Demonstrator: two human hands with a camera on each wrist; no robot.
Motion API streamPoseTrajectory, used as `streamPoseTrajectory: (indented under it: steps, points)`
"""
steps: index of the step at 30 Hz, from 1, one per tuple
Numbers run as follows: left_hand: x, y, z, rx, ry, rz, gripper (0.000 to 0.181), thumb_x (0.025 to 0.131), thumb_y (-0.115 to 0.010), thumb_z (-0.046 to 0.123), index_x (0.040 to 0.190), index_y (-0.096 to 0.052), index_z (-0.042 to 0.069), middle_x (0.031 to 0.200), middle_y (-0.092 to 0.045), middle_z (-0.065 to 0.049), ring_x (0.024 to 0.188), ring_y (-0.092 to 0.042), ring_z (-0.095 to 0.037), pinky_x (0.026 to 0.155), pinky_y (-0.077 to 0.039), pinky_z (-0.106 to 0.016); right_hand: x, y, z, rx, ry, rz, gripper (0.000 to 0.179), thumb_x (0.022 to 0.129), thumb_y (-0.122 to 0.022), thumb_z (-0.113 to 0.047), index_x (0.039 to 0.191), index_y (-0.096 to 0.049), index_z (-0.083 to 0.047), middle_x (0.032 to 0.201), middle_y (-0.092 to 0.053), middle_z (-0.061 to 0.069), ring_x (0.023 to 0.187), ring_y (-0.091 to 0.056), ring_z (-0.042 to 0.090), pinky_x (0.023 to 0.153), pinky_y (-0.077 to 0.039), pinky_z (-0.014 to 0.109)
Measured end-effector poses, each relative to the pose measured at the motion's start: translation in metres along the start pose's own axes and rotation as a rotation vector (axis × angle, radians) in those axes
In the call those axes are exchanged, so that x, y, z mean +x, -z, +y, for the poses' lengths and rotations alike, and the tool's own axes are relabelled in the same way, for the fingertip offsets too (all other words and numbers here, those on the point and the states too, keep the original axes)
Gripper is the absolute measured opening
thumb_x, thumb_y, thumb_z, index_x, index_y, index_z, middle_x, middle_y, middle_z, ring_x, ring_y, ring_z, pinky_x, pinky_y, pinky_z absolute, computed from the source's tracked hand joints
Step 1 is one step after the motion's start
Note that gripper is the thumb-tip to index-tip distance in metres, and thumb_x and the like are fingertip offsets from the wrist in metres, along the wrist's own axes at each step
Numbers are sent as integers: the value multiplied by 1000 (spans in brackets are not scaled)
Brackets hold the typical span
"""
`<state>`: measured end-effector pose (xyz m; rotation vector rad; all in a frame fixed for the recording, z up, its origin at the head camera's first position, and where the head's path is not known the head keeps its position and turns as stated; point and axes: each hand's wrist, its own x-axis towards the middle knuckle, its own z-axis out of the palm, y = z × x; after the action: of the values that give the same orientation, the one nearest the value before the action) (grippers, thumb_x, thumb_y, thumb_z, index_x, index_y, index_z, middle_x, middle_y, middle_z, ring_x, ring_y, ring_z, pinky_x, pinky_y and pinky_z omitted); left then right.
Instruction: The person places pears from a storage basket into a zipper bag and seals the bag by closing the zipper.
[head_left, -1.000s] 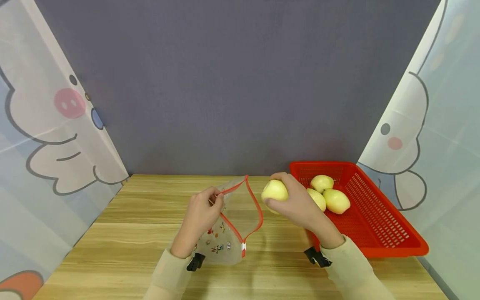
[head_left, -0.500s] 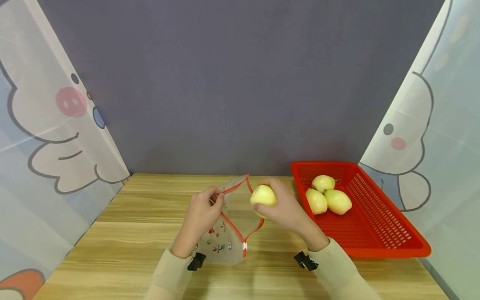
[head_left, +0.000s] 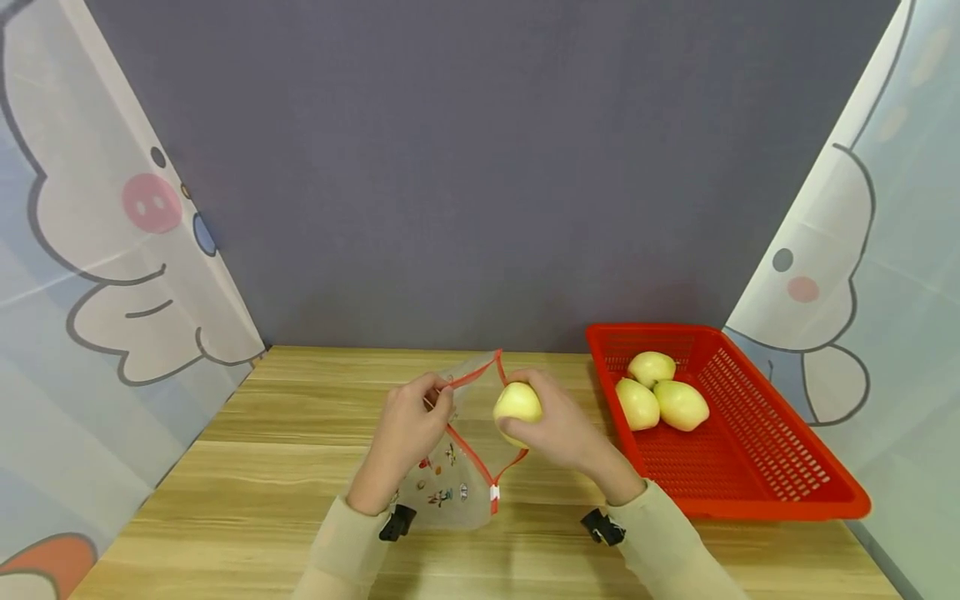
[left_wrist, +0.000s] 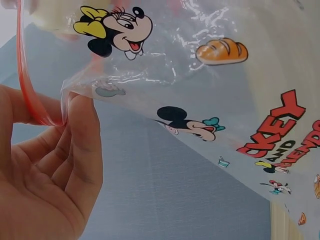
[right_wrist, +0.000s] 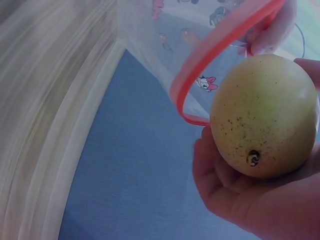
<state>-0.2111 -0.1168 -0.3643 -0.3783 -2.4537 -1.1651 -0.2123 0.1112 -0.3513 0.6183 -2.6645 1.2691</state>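
Observation:
My left hand (head_left: 411,425) pinches the red-edged rim of a clear zip bag (head_left: 450,483) printed with cartoon figures. In the left wrist view, its thumb and fingers (left_wrist: 82,145) grip that rim, and the printed plastic (left_wrist: 165,65) spreads out to the right. The bag's mouth gapes to the right, with a white slider (head_left: 494,493) at its near corner. A pale yellow mango (head_left: 517,408) is in the grip of my right hand (head_left: 558,425), right at the mouth. In the right wrist view, the mango (right_wrist: 265,115) shows its stem scar and dark specks beside the red rim (right_wrist: 200,55).
A red perforated basket (head_left: 750,467) stands at the right of the wooden table (head_left: 262,467), with three more mangoes (head_left: 681,406) at its left side. Behind the table rises a dark grey panel (head_left: 480,183). Cartoon-printed curtains (head_left: 900,317) flank both sides.
My right hand has carried the mango leftward, away from the basket, to the bag's mouth. My left hand keeps its pinch on the bag's rim in almost the same place.

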Motion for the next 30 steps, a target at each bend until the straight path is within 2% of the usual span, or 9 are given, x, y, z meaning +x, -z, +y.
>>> streamPoseTrajectory:
  steps: [7,17,30]
  points:
    - [0,1,1,-2,18,-9,14,97,-62,11,98,-74,4,70,-62,5,43,-43,-9,43,-37,-25,0,-5,1,1,0,17,51,81,-75,-25,128,-61,-12,124,-59,4,91,-58,19,68,-52,34]
    - [0,0,2,16,-8,21,11,95,-63,10,92,-73,6,69,-61,5,47,-46,-9,46,-40,-26,-1,-10,2,-13,16,46,49,79,-75,-25,125,-62,-14,120,-60,2,92,-57,19,69,-51,34]
    - [0,0,2,5,-3,13,12,96,-62,11,92,-73,7,68,-61,5,46,-45,-9,45,-39,-25,1,-16,4,-14,11,56,48,79,-75,-25,124,-62,-14,122,-59,4,92,-57,19,69,-51,34]
